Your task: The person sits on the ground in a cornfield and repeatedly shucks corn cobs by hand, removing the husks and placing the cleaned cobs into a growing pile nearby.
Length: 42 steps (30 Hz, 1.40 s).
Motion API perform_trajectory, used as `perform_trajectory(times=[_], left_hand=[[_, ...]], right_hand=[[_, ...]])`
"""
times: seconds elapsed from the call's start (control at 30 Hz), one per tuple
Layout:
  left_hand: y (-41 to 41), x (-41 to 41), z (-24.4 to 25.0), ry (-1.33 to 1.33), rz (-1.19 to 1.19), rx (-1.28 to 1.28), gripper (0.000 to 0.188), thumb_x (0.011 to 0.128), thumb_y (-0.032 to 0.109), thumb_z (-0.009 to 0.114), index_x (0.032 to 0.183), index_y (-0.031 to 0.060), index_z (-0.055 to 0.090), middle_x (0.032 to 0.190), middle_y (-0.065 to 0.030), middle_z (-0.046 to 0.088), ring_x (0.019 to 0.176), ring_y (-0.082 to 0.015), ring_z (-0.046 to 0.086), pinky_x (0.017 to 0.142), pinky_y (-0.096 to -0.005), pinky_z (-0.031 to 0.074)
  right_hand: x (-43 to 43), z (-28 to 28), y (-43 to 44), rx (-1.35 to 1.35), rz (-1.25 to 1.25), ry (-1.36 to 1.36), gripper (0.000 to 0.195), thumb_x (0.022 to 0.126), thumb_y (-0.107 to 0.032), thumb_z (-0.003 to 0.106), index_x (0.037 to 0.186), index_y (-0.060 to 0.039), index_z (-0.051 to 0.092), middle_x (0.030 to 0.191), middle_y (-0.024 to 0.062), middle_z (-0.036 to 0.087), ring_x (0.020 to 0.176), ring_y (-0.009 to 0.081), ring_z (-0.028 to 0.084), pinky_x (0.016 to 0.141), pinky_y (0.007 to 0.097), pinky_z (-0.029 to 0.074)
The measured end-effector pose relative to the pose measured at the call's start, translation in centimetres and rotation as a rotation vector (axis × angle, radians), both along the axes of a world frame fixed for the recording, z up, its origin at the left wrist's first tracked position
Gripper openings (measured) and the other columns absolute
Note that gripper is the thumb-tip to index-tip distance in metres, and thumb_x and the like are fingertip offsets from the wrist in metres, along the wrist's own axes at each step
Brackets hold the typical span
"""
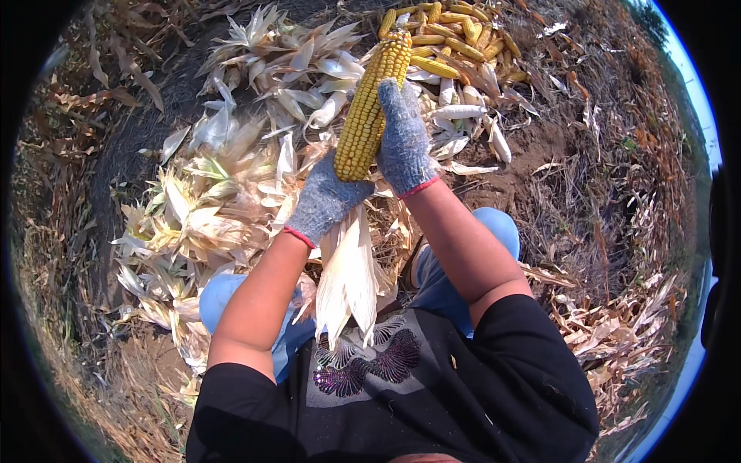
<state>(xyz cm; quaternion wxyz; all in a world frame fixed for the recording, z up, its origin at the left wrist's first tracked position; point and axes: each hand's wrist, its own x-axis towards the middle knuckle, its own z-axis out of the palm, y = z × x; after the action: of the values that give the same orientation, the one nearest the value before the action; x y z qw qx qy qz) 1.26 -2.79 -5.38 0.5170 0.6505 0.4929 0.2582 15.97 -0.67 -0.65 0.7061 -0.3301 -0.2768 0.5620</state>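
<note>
Both hands wear grey knitted gloves with red cuffs. A large yellow ear of corn (365, 116) is held up between them, its kernels bare and its upper end tilted slightly right. My left hand (330, 197) grips its base, where pale husk leaves (350, 272) are folded down and hang over my lap. Around the ear's right side, about halfway up, my right hand (402, 136) is closed, with the thumb lying along the kernels. The fingers behind the ear are partly hidden.
A pile of husked yellow ears (463, 43) lies beyond my right hand. Several ears in pale husks (460, 111) lie just nearer. Loose husks (197, 214) are heaped on the left, with more dry husks (608, 341) at the right. My bent knees (498, 228) flank the work area.
</note>
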Motion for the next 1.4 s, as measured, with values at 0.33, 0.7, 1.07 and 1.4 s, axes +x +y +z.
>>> perform_trajectory(times=[0.33, 0.7, 1.07, 1.4], left_hand=[[-0.3, -0.4, 3.2, 0.387, -0.161, 0.335, 0.034, 0.084, 0.017, 0.063, 0.115, 0.0032, 0.058, 0.097, -0.0212, 0.068, 0.089, -0.0365, 0.067, 0.08, -0.043, 0.054], [6.3, -13.2, 5.1, 0.955, 0.242, 0.941, 0.043, 0.079, 0.032, 0.076, 0.114, 0.0107, 0.064, 0.107, -0.0167, 0.066, 0.099, -0.0324, 0.064, 0.086, -0.0415, 0.051], [4.7, -17.2, 11.5, 0.664, 0.631, 0.909, 0.046, 0.082, 0.03, 0.077, 0.121, 0.0083, 0.065, 0.119, -0.0118, 0.066, 0.11, -0.0248, 0.062, 0.097, -0.036, 0.048], [5.2, -14.4, 12.2, 0.539, 0.59, 0.661, 0.042, 0.084, 0.021, 0.076, 0.121, 0.0047, 0.065, 0.122, -0.0102, 0.066, 0.115, -0.0224, 0.061, 0.101, -0.0353, 0.046]], right_hand=[[1.2, -0.5, 0.4, -0.224, 0.316, -0.136, 0.037, 0.088, -0.026, 0.07, 0.11, -0.0013, 0.055, 0.087, 0.0097, 0.065, 0.071, 0.0193, 0.066, 0.064, 0.0309, 0.057], [1.4, -6.7, 0.2, -0.683, 0.309, 0.19, 0.034, 0.091, -0.033, 0.066, 0.106, -0.0055, 0.052, 0.08, 0.01, 0.062, 0.067, 0.0242, 0.066, 0.059, 0.0389, 0.059], [7.1, -10.0, 3.3, -0.533, -0.119, 0.433, 0.033, 0.094, -0.022, 0.064, 0.121, -0.0068, 0.051, 0.112, 0.0137, 0.059, 0.097, 0.0266, 0.062, 0.084, 0.0406, 0.059], [0.3, -22.8, 16.6, -0.707, 0.178, -0.008, 0.023, 0.096, -0.026, 0.06, 0.113, -0.0099, 0.059, 0.101, 0.0091, 0.067, 0.095, 0.0248, 0.065, 0.076, 0.0381, 0.055]])
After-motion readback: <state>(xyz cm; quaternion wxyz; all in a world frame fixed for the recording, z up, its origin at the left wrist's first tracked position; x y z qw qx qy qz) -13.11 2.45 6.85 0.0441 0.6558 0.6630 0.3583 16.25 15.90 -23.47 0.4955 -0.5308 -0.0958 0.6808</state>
